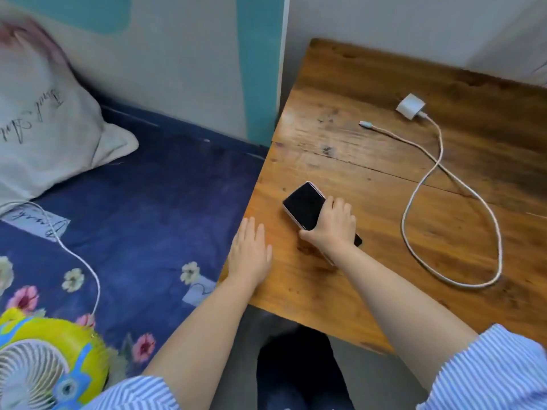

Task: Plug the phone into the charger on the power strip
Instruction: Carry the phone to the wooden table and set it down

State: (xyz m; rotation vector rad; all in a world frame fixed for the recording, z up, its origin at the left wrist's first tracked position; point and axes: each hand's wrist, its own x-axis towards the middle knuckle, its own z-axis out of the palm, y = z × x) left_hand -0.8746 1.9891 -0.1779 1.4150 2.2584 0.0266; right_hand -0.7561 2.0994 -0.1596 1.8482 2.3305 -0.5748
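Observation:
A black-screened phone with a pale pink edge lies on the wooden table near its left edge. My right hand lies over the phone's near half, fingers wrapped around its sides. My left hand rests flat with fingers spread at the table's left edge, holding nothing. A white charger block lies at the back of the table. Its white cable loops across the right side, and the free plug end lies left of the block. No power strip is in view.
A bed with a blue flowered sheet and a white pillow lies left of the table. A yellow and blue small fan sits at the lower left with its own white cable. White walls stand behind the table.

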